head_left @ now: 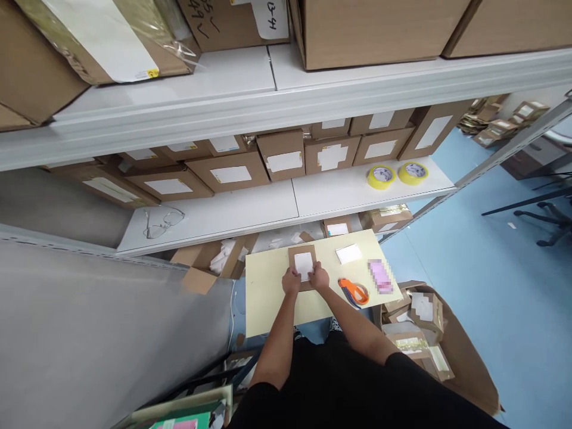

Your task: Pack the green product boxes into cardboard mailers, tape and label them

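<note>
Head view: here's the cardboard box [301,249], just below the frame's centre, on the pale yellow table [266,301]. Left hand [291,281] and right hand [319,277], slightly apart, grip its lower sides, thumbs inward near the white label [304,266]! Uneven thumb pressure could skew or crease that paper. Long axis? Roughly up-down in the frame, one short end towards the wearer, label facing up.
</note>
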Available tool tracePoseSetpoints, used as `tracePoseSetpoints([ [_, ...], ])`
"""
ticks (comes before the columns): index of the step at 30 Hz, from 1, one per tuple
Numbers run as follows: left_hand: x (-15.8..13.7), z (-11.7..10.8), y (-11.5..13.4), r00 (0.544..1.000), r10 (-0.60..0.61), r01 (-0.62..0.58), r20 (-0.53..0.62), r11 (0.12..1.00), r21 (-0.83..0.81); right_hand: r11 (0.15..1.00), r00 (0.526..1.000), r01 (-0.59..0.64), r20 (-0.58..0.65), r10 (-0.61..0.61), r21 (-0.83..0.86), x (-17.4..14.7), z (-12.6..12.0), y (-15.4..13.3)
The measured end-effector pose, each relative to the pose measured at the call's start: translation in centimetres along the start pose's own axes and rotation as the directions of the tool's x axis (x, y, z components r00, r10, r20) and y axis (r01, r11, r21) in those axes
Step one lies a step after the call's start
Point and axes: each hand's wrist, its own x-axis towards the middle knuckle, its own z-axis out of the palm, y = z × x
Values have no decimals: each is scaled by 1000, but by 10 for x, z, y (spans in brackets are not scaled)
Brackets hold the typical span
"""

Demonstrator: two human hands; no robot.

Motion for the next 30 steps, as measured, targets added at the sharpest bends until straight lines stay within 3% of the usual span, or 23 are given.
tracePoseSetpoints([
  [6,10,-15,9,998,-34,24,50,983,182,1000,996,1,90,0,-17,4,-13,9],
  [8,8,-15,14,990,109,-127,86,962,241,998,998,52,50,-50,-25,0,-13,15],
  [11,1,-6,18,907,384,-417,173,876,242,994,994,108,-16,-109,-19,-10,-7,29],
  [13,-3,3,16,873,420,-476,250,844,246,991,993,120,-23,-118,53,-16,0,41],
  [18,0,19,1,855,378,-488,355,819,303,919,977,212,-63,-203,332,-25,14,60],
  [24,10,21,-1,849,352,-465,395,852,240,872,995,77,-98,-33,484,-30,17,43],
  [27,17,9,-7,846,373,-459,381,873,166,859,989,107,-139,-42,501,-40,20,25],
  [30,29,-18,-28,845,436,-462,308,887,12,827,982,176,-149,-113,534,-52,27,6],
])
